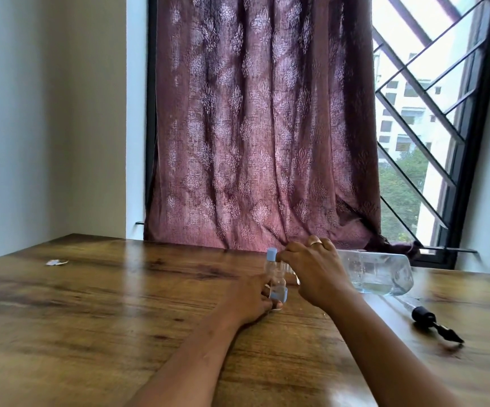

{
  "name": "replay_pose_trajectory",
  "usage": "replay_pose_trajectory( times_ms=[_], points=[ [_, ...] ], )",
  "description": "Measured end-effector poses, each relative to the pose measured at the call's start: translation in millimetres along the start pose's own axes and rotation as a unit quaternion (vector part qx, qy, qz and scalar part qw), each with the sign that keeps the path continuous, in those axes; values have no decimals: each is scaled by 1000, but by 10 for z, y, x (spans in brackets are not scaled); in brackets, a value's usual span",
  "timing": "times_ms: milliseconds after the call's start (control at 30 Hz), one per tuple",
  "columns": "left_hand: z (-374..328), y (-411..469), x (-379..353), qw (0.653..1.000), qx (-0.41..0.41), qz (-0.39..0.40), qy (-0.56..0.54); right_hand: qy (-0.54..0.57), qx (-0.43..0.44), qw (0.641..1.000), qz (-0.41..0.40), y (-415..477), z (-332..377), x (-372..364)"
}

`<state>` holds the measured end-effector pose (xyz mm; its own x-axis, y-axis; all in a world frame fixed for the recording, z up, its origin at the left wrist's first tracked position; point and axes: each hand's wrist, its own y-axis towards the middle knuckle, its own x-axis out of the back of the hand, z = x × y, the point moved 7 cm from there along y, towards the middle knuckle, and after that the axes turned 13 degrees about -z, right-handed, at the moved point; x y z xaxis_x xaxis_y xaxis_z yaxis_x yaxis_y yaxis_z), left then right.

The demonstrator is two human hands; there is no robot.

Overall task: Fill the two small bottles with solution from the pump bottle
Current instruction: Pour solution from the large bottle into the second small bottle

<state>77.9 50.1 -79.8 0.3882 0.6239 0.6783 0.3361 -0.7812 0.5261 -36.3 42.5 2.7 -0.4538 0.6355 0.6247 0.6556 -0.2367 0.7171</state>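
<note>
Two small clear bottles with blue caps are near the middle of the wooden table (120, 318). One small bottle (270, 264) stands upright, and the fingertips of my right hand (315, 271) pinch it at its blue cap (272, 254). The other small bottle (277, 287) points cap-down toward me, held in the fingers of my left hand (249, 302). The large clear pump bottle (381, 273) lies on its side behind my right hand with a little liquid inside. Its black pump head (427, 315) with tube lies detached on the table to the right.
A small scrap of paper (56, 262) lies at the far left of the table. A patterned maroon curtain (261, 127) hangs behind the table's far edge, with a barred window (419, 113) to its right.
</note>
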Motion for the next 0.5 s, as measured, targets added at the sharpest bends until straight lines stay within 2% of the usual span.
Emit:
replay_pose_trajectory(
  times_ms=[500],
  points=[
    [25, 15, -29, 999, 9, 3, -44, -3, 2, 1000, 3, 18, -13, -28]
  ],
)
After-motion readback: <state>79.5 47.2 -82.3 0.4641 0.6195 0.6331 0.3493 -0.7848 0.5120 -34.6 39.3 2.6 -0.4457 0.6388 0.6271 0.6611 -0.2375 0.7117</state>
